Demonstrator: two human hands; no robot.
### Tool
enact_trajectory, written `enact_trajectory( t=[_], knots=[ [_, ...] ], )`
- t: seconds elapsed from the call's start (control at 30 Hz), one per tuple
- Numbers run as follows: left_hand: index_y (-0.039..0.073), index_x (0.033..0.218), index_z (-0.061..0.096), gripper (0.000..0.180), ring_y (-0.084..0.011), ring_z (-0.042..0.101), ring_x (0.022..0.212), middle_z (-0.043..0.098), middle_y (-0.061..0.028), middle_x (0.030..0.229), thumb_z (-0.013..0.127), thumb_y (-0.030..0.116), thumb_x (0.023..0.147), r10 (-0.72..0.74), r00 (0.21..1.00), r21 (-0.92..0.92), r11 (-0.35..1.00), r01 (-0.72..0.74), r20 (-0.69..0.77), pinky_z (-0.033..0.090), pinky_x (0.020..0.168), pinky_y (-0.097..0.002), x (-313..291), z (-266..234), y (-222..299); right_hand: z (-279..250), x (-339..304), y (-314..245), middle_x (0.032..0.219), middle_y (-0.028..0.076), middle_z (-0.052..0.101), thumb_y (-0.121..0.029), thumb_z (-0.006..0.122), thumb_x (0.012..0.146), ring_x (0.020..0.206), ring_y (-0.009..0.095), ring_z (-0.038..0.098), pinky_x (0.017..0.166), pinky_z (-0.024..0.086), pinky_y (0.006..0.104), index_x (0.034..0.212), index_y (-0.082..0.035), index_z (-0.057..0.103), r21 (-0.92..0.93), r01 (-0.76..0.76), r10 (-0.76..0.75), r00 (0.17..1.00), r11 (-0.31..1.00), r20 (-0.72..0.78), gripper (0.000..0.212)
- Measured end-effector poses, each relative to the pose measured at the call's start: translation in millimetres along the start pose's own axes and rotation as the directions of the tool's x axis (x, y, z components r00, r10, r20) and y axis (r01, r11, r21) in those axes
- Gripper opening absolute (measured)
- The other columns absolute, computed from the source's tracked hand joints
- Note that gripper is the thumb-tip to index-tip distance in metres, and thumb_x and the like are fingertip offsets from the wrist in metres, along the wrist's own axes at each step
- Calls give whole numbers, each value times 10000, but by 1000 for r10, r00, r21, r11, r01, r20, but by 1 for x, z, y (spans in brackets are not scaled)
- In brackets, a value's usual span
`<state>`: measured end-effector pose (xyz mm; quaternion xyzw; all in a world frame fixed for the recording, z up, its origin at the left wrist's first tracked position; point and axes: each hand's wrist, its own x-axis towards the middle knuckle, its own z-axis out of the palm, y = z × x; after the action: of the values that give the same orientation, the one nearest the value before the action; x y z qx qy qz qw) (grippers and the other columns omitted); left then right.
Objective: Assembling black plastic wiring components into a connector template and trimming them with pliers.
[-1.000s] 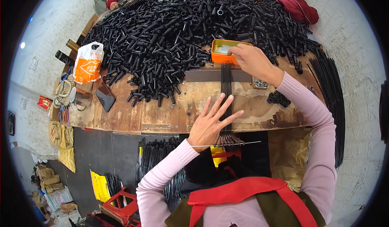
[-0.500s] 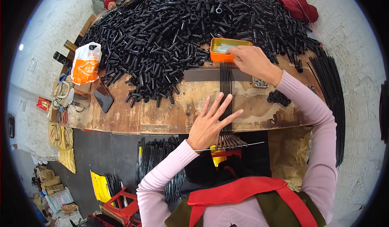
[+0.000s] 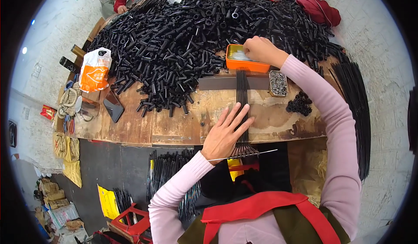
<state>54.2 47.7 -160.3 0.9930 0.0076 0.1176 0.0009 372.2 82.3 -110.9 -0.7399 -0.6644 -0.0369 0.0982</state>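
Note:
My left hand (image 3: 223, 134) lies flat with fingers extended against a row of thin black rods (image 3: 242, 89) that run side by side over the table's near edge. Their near ends fan out, strung along a thin silvery wire (image 3: 268, 151) that passes by my left wrist. My right hand (image 3: 263, 51) reaches into an orange box (image 3: 249, 65) with a yellow inside. Its fingers are bent together over thin pale pins (image 3: 238, 55); their tips are partly hidden, so what they pinch cannot be made out.
A large heap of black tubular parts (image 3: 174, 39) covers the wooden table (image 3: 174, 128). A small tray of metal bits (image 3: 278, 84) and a cluster of black pieces (image 3: 299, 104) sit right. A phone (image 3: 113, 106) and plastic bag (image 3: 95, 72) lie left. Another person's hand (image 3: 122, 9) shows at far left.
My right hand has shifted up and deeper over the orange box, uncovering the tray of metal bits. My left hand stays on the rods, its fingers slightly closer together.

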Motion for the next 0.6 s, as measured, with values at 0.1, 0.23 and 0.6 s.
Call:
enact_trajectory(
  t=[0.1, 0.23, 0.6],
  knots=[
    [140, 1457, 401, 750, -337, 231, 1466, 245, -154, 1585, 674, 399, 808, -17, 1000, -139, 990, 17, -1, 215, 1184, -485, 0, -3, 0, -17, -11, -7, 813, 212, 686, -58, 600, 767, 784, 395, 676, 711, 546, 463, 782, -19, 700, 109, -40, 47, 997, 993, -63, 108],
    [140, 1463, 387, 817, -342, 218, 1468, 230, -162, 1587, 668, 495, 784, -9, 999, -80, 997, 12, 38, 210, 1186, -486, -1, -5, 0, -24, -49, -37, 772, 169, 648, -69, 584, 815, 745, 380, 656, 663, 530, 468, 914, -34, 659, 83, 179, -150, 949, 980, -277, 129],
    [99, 1404, 448, 613, -342, 257, 1458, 295, -159, 1563, 550, 34, 803, -48, 998, -259, 965, 36, -39, 230, 1180, -486, 0, -6, 1, 2, -105, -42, 960, 144, 607, -14, 594, 810, 824, 331, 649, 698, 548, 417, 1201, -21, 602, 9, 121, -118, 984, 993, -133, 391]
  ],
)
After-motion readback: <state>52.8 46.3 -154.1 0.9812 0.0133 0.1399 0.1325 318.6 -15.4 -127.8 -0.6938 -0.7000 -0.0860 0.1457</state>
